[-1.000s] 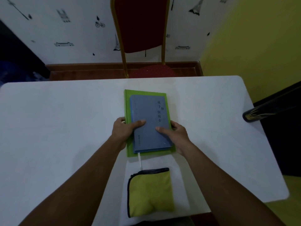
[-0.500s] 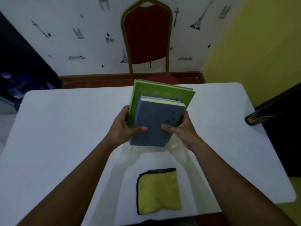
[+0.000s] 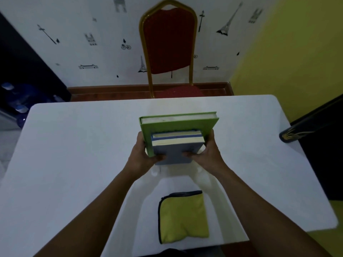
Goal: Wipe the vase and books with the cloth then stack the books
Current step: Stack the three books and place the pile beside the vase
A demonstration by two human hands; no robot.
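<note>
Holding, centre of frame: books [image 3: 176,138], three by their top edges — a large green one behind, two smaller blue ones in front — stood near upright as one block, lower edge at or just above the bench [image 3: 74,145]; contact cannot be told.

Left hand [image 3: 143,156]: fingers wrapped round the block's left side, thumb on the front blue cover.

Right hand [image 3: 207,154]: fingers wrapped round the right side, thumb likewise on the front.

Cloth [image 3: 182,216]: yellow, dark-edged, folded, lying loose at lower centre, near the bench's front edge, well apart from both hands.

Vase [image 3: 306,130]: dark, gold-patterned, at right edge of frame, partly cut off.

Status, judged: books gathered, so stacking appears under way; cloth idle, so wiping appears finished. Remaining: squaring the block and laying it flat.
</note>
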